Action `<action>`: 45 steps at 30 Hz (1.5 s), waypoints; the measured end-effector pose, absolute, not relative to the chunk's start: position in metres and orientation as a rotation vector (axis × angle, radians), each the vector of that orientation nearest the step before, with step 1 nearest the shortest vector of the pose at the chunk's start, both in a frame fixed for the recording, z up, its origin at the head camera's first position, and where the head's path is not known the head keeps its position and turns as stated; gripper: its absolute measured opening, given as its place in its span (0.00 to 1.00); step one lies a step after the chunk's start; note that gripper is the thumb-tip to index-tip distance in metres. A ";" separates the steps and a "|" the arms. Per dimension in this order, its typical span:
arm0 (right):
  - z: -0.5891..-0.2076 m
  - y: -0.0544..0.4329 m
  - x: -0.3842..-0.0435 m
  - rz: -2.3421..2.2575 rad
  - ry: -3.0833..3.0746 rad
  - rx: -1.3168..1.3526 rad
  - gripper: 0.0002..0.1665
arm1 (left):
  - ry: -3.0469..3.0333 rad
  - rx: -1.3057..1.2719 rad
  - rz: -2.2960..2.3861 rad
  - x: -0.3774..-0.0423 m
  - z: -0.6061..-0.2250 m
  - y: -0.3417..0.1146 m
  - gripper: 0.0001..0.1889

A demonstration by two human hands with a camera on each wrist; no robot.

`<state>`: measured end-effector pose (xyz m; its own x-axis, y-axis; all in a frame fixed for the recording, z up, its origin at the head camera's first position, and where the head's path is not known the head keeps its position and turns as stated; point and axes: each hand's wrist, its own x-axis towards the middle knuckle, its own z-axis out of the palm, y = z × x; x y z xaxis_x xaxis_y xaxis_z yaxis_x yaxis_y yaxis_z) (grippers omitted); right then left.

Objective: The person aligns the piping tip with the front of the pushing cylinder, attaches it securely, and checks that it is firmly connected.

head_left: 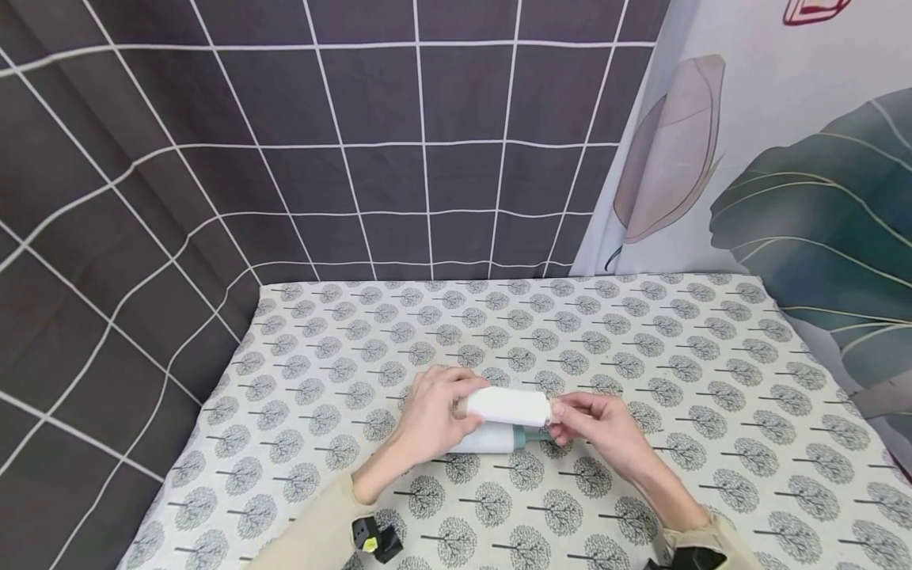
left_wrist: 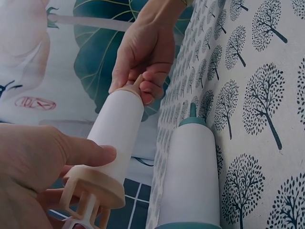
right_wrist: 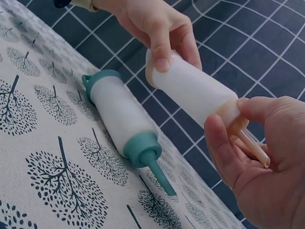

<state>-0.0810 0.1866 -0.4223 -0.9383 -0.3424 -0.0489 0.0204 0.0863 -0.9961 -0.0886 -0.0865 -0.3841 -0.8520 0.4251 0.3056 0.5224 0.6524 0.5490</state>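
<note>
My left hand point(head_left: 430, 408) grips a white tube point(head_left: 513, 405) near its base, thumb along the side. In the left wrist view that base is a beige open frame point(left_wrist: 93, 188) with a stem inside. My right hand point(head_left: 606, 427) pinches the tube's beige nozzle cap point(right_wrist: 229, 113) between thumb and fingers; its thin spout point(right_wrist: 255, 149) points toward the palm. The tube is held up off the cloth, tilted. Just below it lies a second white tube point(right_wrist: 119, 107) with a green nozzle cap point(right_wrist: 142, 147) and a green end ring point(right_wrist: 90, 83).
A cloth point(head_left: 342, 348) with a tree print covers the table. Behind it hangs a dark curtain point(head_left: 378, 182) with a white grid; to the right hangs a pale curtain point(head_left: 712, 253) with large leaves.
</note>
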 end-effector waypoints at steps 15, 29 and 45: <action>-0.420 0.185 -0.077 -1.901 2.229 -0.239 0.26 | -2.770 -0.800 -1.014 -0.090 -0.382 -0.090 0.24; -0.420 0.185 -0.078 -1.889 2.233 -0.232 0.25 | -2.742 -0.797 -1.004 -0.087 -0.379 -0.089 0.24; -0.421 0.188 -0.081 -1.944 2.025 -0.346 0.21 | -2.719 -0.804 -0.986 -0.087 -0.382 -0.086 0.24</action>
<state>-0.0810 0.1880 -0.4211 -0.9221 -0.3828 -0.0567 0.0410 0.0491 -0.9980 -0.0866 -0.0861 -0.3819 -0.8476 0.4371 0.3008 0.5283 0.6426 0.5550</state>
